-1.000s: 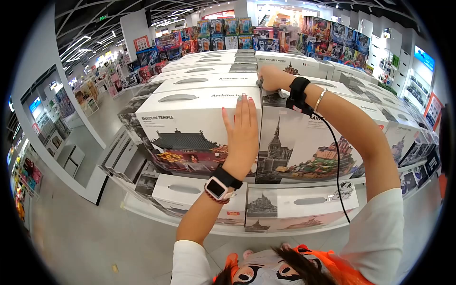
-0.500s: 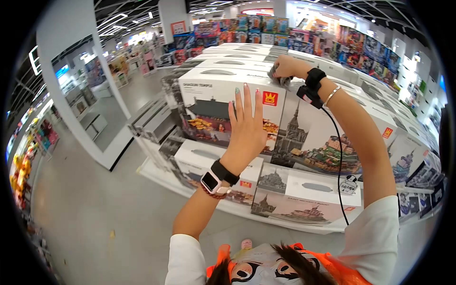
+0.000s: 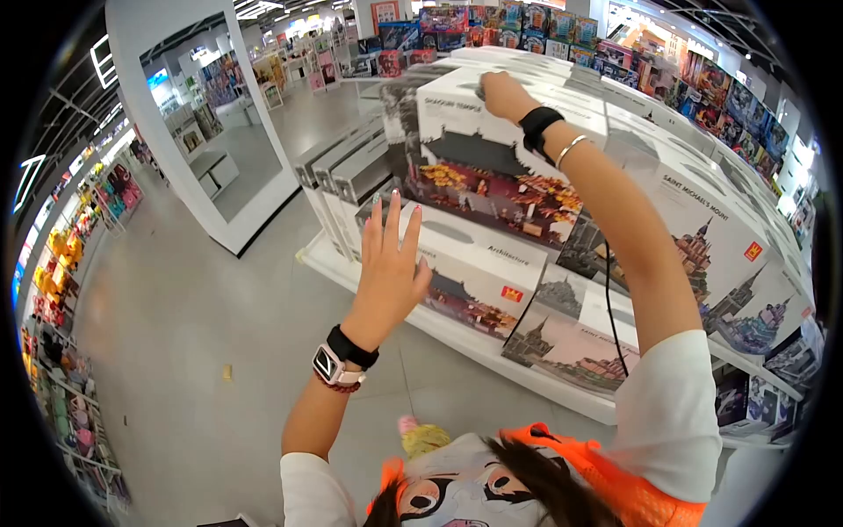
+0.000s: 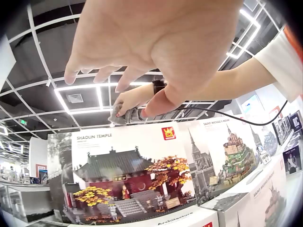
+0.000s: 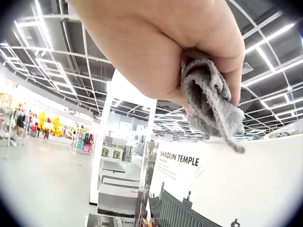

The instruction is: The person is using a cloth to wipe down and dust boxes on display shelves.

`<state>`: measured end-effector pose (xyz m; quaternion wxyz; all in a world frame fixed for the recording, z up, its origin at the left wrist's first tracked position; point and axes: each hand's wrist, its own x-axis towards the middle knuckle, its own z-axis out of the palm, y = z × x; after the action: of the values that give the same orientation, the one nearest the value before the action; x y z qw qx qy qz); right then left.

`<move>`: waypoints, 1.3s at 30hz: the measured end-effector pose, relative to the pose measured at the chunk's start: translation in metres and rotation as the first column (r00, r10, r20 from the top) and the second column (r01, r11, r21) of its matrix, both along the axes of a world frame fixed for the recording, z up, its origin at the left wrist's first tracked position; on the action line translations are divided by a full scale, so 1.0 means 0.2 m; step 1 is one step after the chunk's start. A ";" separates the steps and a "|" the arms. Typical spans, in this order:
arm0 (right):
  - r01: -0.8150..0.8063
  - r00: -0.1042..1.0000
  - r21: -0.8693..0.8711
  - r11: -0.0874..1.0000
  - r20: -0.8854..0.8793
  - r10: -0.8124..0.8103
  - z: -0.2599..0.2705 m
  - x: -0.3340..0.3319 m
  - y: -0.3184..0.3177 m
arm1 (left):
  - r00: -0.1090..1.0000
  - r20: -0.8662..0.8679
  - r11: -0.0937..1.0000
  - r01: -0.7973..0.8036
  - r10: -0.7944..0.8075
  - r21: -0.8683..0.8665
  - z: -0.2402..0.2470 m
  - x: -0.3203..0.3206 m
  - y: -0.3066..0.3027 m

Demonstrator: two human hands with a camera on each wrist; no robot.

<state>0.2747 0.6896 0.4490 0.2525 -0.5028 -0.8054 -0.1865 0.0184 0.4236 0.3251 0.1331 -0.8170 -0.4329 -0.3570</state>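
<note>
My right hand (image 3: 509,97) grips a crumpled grey cloth (image 5: 210,101) at the top edge of the large Shaolin Temple box (image 3: 492,171). Beneath the curled fingers, folds of the cloth hang down in the right wrist view. My left hand (image 3: 384,277) is held up with its fingers spread and nothing in it, in front of the stacked boxes and left of a lower box (image 3: 483,281). In the left wrist view the left palm (image 4: 165,42) shows above the temple box, with the right hand (image 4: 135,99) and cloth beyond it.
Saint Michael's Mount boxes (image 3: 694,206) stand to the right. The boxes rest on a white platform (image 3: 562,393). A tall mirror frame (image 3: 255,114) stands at the left, beside grey floor (image 3: 193,351). Colourful toy boxes (image 3: 544,31) line the back.
The view has swung toward the left end of the display. My right hand has moved left with the cloth, onto the temple box's top. My left hand has come away from the box top and lowered.
</note>
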 end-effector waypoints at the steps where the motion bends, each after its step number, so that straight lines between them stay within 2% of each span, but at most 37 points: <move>1: 0.083 0.994 -0.021 0.996 0.069 -0.081 -0.04 -0.03 0.05 | 1.000 0.010 1.000 0.000 0.001 -0.019 -0.05 -0.09 0.02; 2: 0.095 0.995 -0.054 0.994 0.045 -0.093 -0.07 -0.05 0.09 | 1.000 -0.020 0.999 0.012 -0.013 -0.046 -0.11 -0.19 0.05; 3: 0.035 0.987 -0.008 0.999 0.158 -0.033 -0.04 -0.12 0.09 | 0.998 -0.050 0.997 0.024 -0.028 -0.073 -0.18 -0.30 0.09; 4: -0.063 0.997 -0.057 0.996 -0.057 0.060 -0.05 -0.22 0.02 | 0.999 -0.026 0.997 0.040 -0.042 -0.064 -0.23 -0.42 0.12; 5: -0.157 0.951 -0.072 0.985 -0.279 0.131 -0.07 -0.34 -0.07 | 0.998 -0.023 0.996 0.050 -0.052 -0.078 -0.30 -0.56 0.15; 7: -0.266 0.894 -0.060 0.962 -0.389 0.223 -0.14 -0.64 -0.34 | 1.000 0.018 0.945 -0.015 0.022 -0.328 -0.44 -0.89 0.20; 9: -0.420 0.814 -0.071 0.905 -0.471 0.340 -0.33 -0.91 -0.55 | 0.995 0.072 0.954 -0.051 0.075 -0.296 -0.51 -1.25 0.15; 10: -0.524 0.761 0.026 0.851 -0.435 0.482 -0.48 -1.02 -0.59 | 0.986 0.128 0.931 -0.054 0.107 -0.361 -0.52 -1.42 0.13; 11: -0.478 0.774 -0.146 0.866 -0.536 0.337 -0.61 -1.15 -0.70 | 0.973 0.182 0.902 -0.053 0.144 -0.428 -0.53 -1.57 0.10; 12: -0.557 0.694 -0.354 0.751 -0.696 0.187 -0.72 -1.29 -0.79 | 0.941 0.204 0.822 -0.115 0.270 -0.557 -0.54 -1.72 0.08; 13: -0.512 0.773 -0.281 0.812 -0.564 0.292 -0.87 -1.39 -0.81 | 0.899 0.200 0.719 -0.160 0.389 -0.676 -0.56 -1.84 0.07; 14: -0.646 0.595 -0.513 0.565 -0.802 -0.048 -0.98 -1.50 -0.84 | 0.908 0.198 0.716 -0.142 0.369 -0.684 -0.64 -1.98 0.08; 16: -0.660 0.531 -0.497 0.563 -0.839 -0.118 -1.16 -1.73 -0.84 | 0.921 0.125 0.810 -0.252 0.369 -0.530 -0.83 -2.21 0.16; 17: -0.642 0.526 -0.500 0.581 -0.839 -0.141 -1.22 -1.81 -0.82 | 0.933 0.122 0.814 -0.226 0.339 -0.535 -0.87 -2.25 0.23; 19: -0.698 0.427 -0.478 0.533 -0.875 -0.227 -1.28 -1.97 -0.74 | 0.890 0.212 0.810 -0.240 0.404 -0.535 -0.92 -2.29 0.38; 20: -0.674 0.478 -0.507 0.537 -0.854 -0.207 -1.27 -2.03 -0.68 | 0.902 0.210 0.816 -0.215 0.376 -0.537 -0.96 -2.33 0.47; 21: -0.658 0.468 -0.506 0.558 -0.855 -0.223 -1.27 -2.10 -0.61 | 0.914 0.239 0.847 -0.173 0.328 -0.502 -1.01 -2.36 0.57; 22: -0.650 0.481 -0.475 0.593 -0.861 -0.163 -1.27 -2.17 -0.54 | 0.922 0.270 0.879 -0.129 0.276 -0.460 -1.05 -2.40 0.68; 24: -0.623 0.478 -0.406 0.669 -0.874 -0.086 -1.24 -2.29 -0.37 | 0.963 0.203 0.883 -0.065 0.178 -0.464 -1.15 -2.54 0.87; 26: -0.635 0.451 -0.446 0.631 -0.877 -0.167 -1.21 -2.42 -0.22 | 0.988 0.121 0.893 -0.034 0.099 -0.449 -1.14 -2.63 1.10; 28: -0.661 0.369 -0.350 0.664 -0.922 -0.118 -1.28 -2.59 -0.06 | 0.979 0.169 0.841 0.000 0.109 -0.540 -1.02 -2.70 1.27; 29: -0.686 0.320 -0.291 0.667 -0.944 -0.083 -1.30 -2.66 0.03 | 0.984 0.157 0.851 0.009 0.087 -0.525 -1.01 -2.74 1.37; 31: -0.676 0.306 -0.255 0.692 -0.951 -0.051 -1.29 -2.82 0.19 | 0.949 0.286 0.850 0.038 0.134 -0.526 -0.98 -2.83 1.56; 32: -0.697 0.321 -0.306 0.649 -0.942 -0.099 -1.27 -2.90 0.27 | 0.955 0.273 0.849 0.046 0.117 -0.526 -0.97 -2.87 1.66; 34: -0.754 0.351 -0.389 0.530 -0.920 -0.175 -1.24 -3.01 0.45 | 0.866 0.442 0.816 0.072 0.235 -0.574 -0.97 -2.96 1.86; 35: -0.742 0.342 -0.389 0.546 -0.920 -0.190 -1.24 -3.06 0.54 | 0.873 0.437 0.810 0.089 0.216 -0.580 -1.01 -3.05 1.97; 37: -0.725 0.337 -0.275 0.631 -0.941 -0.022 -1.24 -3.16 0.71 | 0.919 0.387 0.771 0.190 0.078 -0.607 -1.10 -3.21 2.22; 38: -0.705 0.344 -0.281 0.651 -0.938 -0.032 -1.23 -3.18 0.79 | 0.918 0.394 0.765 0.217 0.052 -0.606 -1.11 -3.23 2.33; 39: -0.700 0.367 -0.373 0.608 -0.920 -0.142 -1.22 -3.20 0.85 | 0.943 0.332 0.774 0.209 0.002 -0.597 -1.09 -3.23 2.42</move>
<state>-0.3648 0.8594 0.2056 0.4445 -0.4080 -0.6211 0.5002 -0.6285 0.9086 0.1069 -0.2356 -0.7699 -0.4959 -0.3253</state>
